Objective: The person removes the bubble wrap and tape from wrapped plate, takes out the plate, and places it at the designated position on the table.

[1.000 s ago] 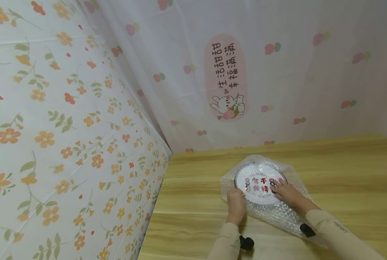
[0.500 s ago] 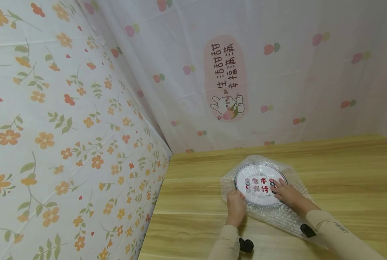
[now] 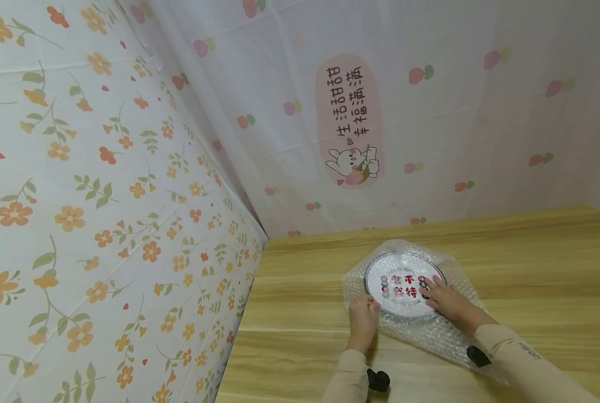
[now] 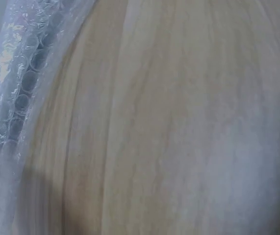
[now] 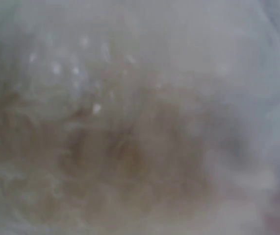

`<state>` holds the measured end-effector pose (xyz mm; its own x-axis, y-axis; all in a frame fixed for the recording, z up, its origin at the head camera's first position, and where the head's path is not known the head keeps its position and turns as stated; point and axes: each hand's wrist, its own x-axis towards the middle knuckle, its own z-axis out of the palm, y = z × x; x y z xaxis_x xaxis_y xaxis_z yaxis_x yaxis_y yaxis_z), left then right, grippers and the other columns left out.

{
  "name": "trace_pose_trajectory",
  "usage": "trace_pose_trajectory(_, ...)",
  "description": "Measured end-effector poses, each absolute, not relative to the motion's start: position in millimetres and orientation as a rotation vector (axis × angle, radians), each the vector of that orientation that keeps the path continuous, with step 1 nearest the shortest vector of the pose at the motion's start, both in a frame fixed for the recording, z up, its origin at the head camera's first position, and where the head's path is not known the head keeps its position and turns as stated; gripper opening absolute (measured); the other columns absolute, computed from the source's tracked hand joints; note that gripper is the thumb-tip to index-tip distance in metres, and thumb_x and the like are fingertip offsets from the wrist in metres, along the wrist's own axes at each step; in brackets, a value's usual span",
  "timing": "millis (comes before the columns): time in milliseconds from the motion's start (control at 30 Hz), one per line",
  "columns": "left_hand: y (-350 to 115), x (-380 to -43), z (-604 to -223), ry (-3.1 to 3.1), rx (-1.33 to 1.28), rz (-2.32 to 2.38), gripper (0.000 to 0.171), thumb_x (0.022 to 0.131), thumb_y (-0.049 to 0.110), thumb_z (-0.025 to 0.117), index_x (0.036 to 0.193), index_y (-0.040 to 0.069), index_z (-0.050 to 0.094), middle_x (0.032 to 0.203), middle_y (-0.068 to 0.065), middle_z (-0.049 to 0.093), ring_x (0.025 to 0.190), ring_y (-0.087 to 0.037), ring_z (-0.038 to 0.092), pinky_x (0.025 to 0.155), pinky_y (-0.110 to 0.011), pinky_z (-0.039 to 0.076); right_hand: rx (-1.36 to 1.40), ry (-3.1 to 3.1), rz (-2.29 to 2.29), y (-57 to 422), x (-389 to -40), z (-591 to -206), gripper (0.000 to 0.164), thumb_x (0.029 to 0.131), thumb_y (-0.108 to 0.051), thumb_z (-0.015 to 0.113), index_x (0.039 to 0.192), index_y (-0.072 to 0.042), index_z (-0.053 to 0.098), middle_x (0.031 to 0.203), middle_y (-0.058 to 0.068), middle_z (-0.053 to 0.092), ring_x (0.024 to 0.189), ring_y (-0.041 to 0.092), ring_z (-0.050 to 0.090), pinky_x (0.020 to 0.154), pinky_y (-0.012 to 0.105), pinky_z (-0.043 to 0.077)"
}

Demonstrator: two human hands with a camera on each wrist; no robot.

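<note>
Flanking the near side of a round white disc (image 3: 404,307) are the person's beige left sleeve (image 3: 347,376) and right sleeve (image 3: 519,358), the latter with dark lettering. A black rounded piece (image 3: 379,380) sits beside the left sleeve, nearer than the disc; a second black piece (image 3: 478,356) lies against the right sleeve, nearer than the disc and to its right.

At the disc's near-left edge, the left hand (image 3: 362,323) has its fingers curled in, pinching the bubble wrap (image 3: 421,334). The right hand (image 3: 450,301) lies with fingers spread on the disc's right side. The wrist views are too close or blurred to add detail.

Red Chinese characters fill the disc's middle inside a dark rim. Bubble wrap surrounds it, stretching longest toward the near right. Under both is a wood-grain table (image 3: 290,352).

Beyond the disc hangs a strawberry-print cloth (image 3: 431,134) with a pink rabbit emblem (image 3: 349,120); well left of the disc is an orange-flowered cloth (image 3: 123,123).
</note>
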<state>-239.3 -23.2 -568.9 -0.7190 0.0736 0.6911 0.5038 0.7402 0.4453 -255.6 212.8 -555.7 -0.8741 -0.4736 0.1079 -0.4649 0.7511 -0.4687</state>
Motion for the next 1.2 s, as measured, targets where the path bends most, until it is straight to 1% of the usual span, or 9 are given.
trace_pose_trajectory(167,-23.8,-238.0,-570.9,-2.297,-0.390,-0.863,0.009,0.067,0.006,0.071,0.067,0.004,0.063,0.063,-0.001,0.059,0.060,-0.014,0.056,0.058,-0.019,0.043,-0.783,2.921,-0.766,212.5,-254.7,-553.5,0.038,0.086,-0.013,0.055,0.117,0.009,0.053,0.127,0.036,0.034,0.117,0.055,0.022,0.084,0.071,0.019)
trace_pose_trajectory(367,-25.6,-236.6,-571.2,-2.281,-0.378,-0.829,0.011,0.065,0.008,0.073,0.063,0.005,0.063,0.061,0.000,0.058,0.058,-0.013,0.054,0.056,-0.020,0.042,-0.771,2.908,-0.757,211.7,-255.4,-555.2,0.039,0.087,-0.014,0.054,0.118,0.009,0.052,0.127,0.036,0.034,0.118,0.055,0.021,0.083,0.071,0.019)
trace_pose_trajectory(500,-25.9,-236.4,-571.7,-2.330,-0.350,-0.757,0.014,0.066,0.010,0.073,0.061,0.006,0.061,0.058,0.001,0.055,0.056,-0.014,0.053,0.054,-0.021,0.041,-0.763,2.906,-0.747,211.8,-256.7,-556.8,0.039,0.088,-0.015,0.053,0.119,0.009,0.051,0.128,0.036,0.033,0.118,0.055,0.021,0.084,0.071,0.018)
trace_pose_trajectory(700,-25.3,-235.4,-575.0,-2.449,-0.296,-0.573,0.022,0.071,0.019,0.069,0.059,0.010,0.053,0.056,0.001,0.049,0.055,-0.017,0.051,0.052,-0.025,0.039,-0.756,2.914,-0.764,212.8,-256.4,-556.6,0.040,0.088,-0.016,0.052,0.119,0.009,0.051,0.128,0.036,0.032,0.118,0.055,0.020,0.085,0.070,0.017)
trace_pose_trajectory(800,-24.6,-233.1,-576.1,-2.489,-0.271,-0.532,0.025,0.075,0.020,0.066,0.060,0.011,0.049,0.057,-0.001,0.047,0.057,-0.018,0.050,0.052,-0.026,0.039,-0.748,2.922,-0.762,212.6,-256.1,-555.9,0.040,0.088,-0.015,0.052,0.119,0.009,0.051,0.128,0.036,0.033,0.118,0.055,0.021,0.085,0.070,0.017)
trace_pose_trajectory(933,-24.2,-231.7,-576.8,-2.526,-0.258,-0.531,0.027,0.077,0.020,0.065,0.060,0.012,0.045,0.058,0.000,0.045,0.059,-0.017,0.050,0.054,-0.027,0.039,-0.743,2.922,-0.762,212.2,-256.0,-556.2,0.039,0.087,-0.014,0.052,0.119,0.009,0.051,0.128,0.036,0.033,0.118,0.055,0.020,0.085,0.071,0.016)
trace_pose_trajectory(1033,-24.6,-231.0,-576.1,-2.520,-0.266,-0.539,0.028,0.075,0.017,0.067,0.059,0.012,0.044,0.057,0.001,0.043,0.058,-0.017,0.048,0.053,-0.027,0.038,-0.741,2.914,-0.769,212.1,-256.0,-556.7,0.039,0.087,-0.014,0.052,0.119,0.009,0.051,0.128,0.036,0.033,0.118,0.055,0.020,0.085,0.071,0.016)
trace_pose_trajectory(1200,-25.1,-230.4,-576.9,-2.489,-0.283,-0.570,0.030,0.068,0.010,0.070,0.058,0.013,0.042,0.055,0.004,0.039,0.055,-0.016,0.045,0.052,-0.026,0.036,-0.741,2.914,-0.769,211.8,-255.3,-556.1,0.040,0.087,-0.014,0.053,0.119,0.009,0.051,0.128,0.035,0.033,0.118,0.055,0.021,0.085,0.071,0.017)
